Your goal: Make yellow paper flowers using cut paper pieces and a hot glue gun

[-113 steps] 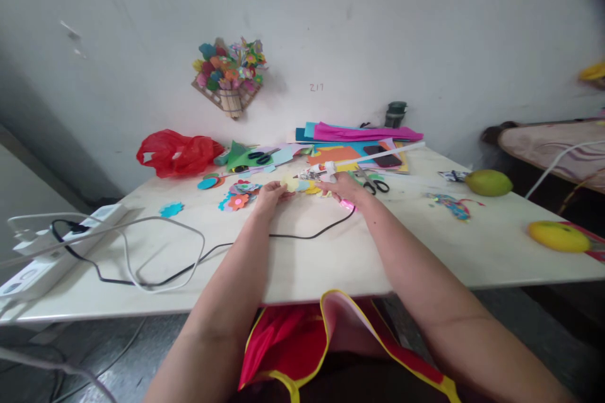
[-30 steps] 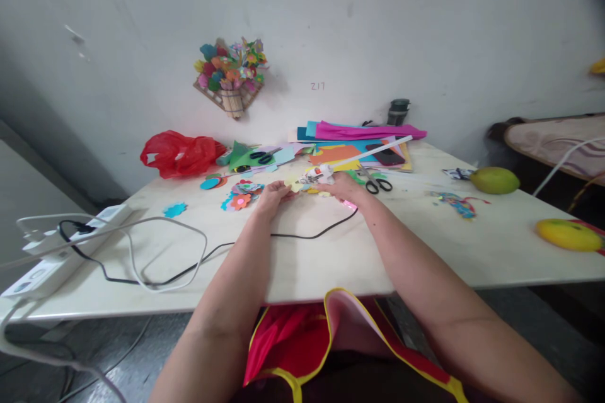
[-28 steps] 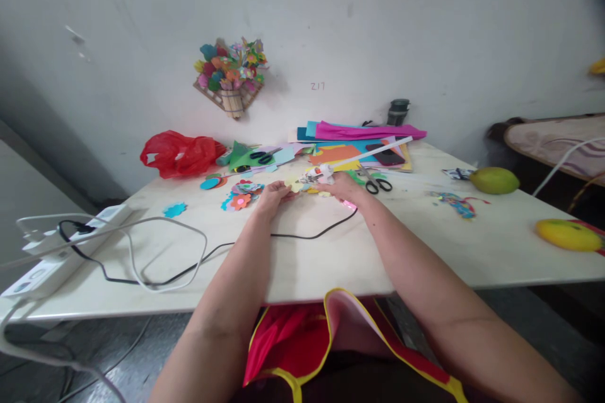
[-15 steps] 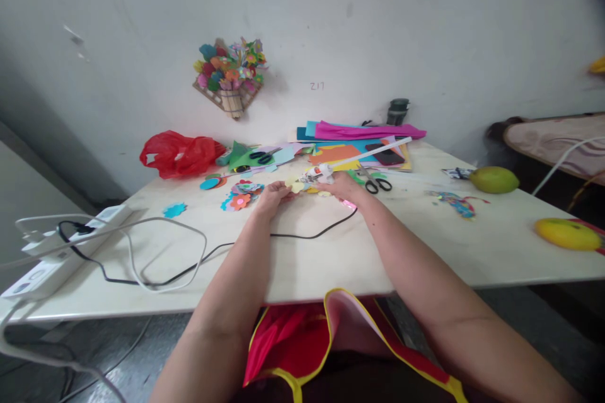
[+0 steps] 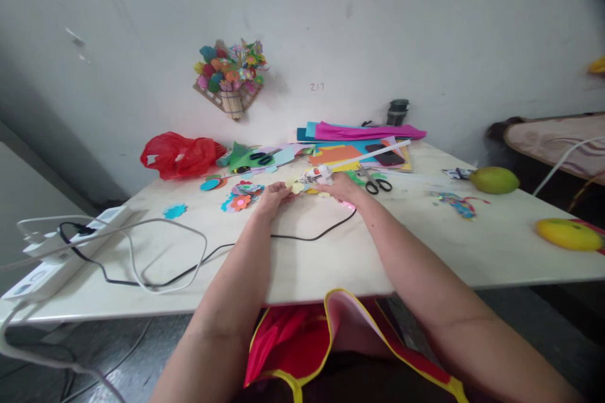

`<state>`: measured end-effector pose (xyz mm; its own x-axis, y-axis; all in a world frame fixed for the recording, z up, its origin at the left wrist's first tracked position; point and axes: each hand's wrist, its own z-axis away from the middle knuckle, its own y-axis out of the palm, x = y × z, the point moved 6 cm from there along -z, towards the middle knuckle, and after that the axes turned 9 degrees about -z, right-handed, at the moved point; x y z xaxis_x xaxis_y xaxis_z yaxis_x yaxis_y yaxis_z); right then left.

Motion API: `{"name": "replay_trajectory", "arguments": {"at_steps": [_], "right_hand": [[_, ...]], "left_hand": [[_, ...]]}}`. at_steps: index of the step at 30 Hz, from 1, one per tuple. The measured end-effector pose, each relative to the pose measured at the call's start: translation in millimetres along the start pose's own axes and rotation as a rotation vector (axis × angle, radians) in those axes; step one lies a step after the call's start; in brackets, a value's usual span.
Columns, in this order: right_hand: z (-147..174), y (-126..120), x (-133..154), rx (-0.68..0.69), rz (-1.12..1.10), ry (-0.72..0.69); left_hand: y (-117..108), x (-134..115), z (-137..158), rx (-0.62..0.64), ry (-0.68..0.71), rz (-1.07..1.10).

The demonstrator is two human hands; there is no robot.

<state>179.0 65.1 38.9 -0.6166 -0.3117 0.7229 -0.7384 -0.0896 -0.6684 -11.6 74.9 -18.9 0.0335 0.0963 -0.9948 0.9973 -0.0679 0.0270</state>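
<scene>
Hands [image 5: 273,199] [image 5: 347,190] hold pale yellow paper [image 5: 296,186] left, glue gun [image 5: 322,172] right

There's decent room to slip a hand in low between the person's forearms [image 5: 234,271]; that patch of tabletop [image 5: 316,274] only has the black cord [image 5: 302,238] crossing it. Further in it's cramped: the left hand [image 5: 274,196] and right hand [image 5: 343,189] sit close, yellow paper [image 5: 295,186] and the glue gun [image 5: 317,174] plugging the gap, and a long white stick [image 5: 378,152] slants back over the paper sheets [image 5: 333,155]. Scissors [image 5: 371,177] block just right of the right hand, then it's roomy to the shiny blue scrap [image 5: 457,206]. Left's worse (that looped white cable [image 5: 207,242] is a proper snag).
</scene>
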Motion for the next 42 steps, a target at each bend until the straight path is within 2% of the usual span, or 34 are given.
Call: {"name": "replay_trajectory", "arguments": {"at_steps": [5,14,19,26,30,37,42], "right_hand": [[1.7,1.7,-0.2,0.038,-0.044,0.002],[0.2,1.0,1.7,0.004,-0.003,-0.016],[1.1,2.0,-2.9,0.040,-0.039,0.022],[-0.2,-2.8,-0.4,-0.009,-0.013,-0.006],[-0.7,-0.5,1.5,0.014,0.014,-0.031],[-1.9,-3.5,-1.5,-0.026,-0.005,-0.013],[1.0,-1.5,0.4,0.003,-0.049,0.002]], "left_hand": [[-1.2,0.1,-0.4,-0.010,0.003,0.011],[0.2,-0.7,0.8,-0.004,0.005,0.002],[-1.2,-0.9,1.2,-0.025,-0.003,0.007],[0.7,-2.4,2.3,-0.023,-0.001,0.009],[0.3,-1.5,1.4,-0.013,0.006,0.002],[-1.0,-1.1,1.3,-0.022,0.001,0.004],[-0.1,-3.8,2.6,-0.039,0.007,0.002]]}}
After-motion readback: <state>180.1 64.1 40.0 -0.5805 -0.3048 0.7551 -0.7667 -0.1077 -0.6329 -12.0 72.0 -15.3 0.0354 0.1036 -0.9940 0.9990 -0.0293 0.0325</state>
